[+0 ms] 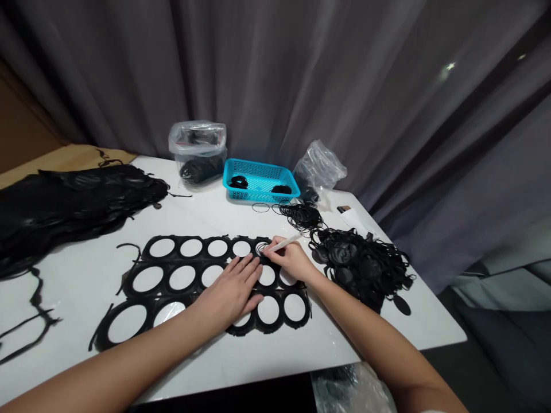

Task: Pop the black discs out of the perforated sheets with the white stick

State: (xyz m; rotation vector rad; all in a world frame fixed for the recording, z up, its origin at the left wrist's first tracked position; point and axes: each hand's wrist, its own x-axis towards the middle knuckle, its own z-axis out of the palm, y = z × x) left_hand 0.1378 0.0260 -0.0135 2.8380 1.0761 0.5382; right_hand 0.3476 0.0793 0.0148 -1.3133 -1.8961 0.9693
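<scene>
A black rubber-like sheet [193, 264] with rows of large round holes lies flat on the white table. My left hand [235, 287] rests palm down on its middle, fingers stretched out. With my right hand [289, 258] I grip a thin white pen-like tool [286, 241], its tip pointing down at a hole in the back row. Thin black rings [261, 248] show in that hole, by the fingertips of my right hand. Whether the tip touches them I cannot tell.
A pile of thin black rings [302, 216] lies behind my right hand. Black scraps and discs [361, 261] are heaped to the right. Stacked black sheets [77, 201] lie at left. A blue basket [262, 166] stands between two clear plastic bags [198, 143] at the back.
</scene>
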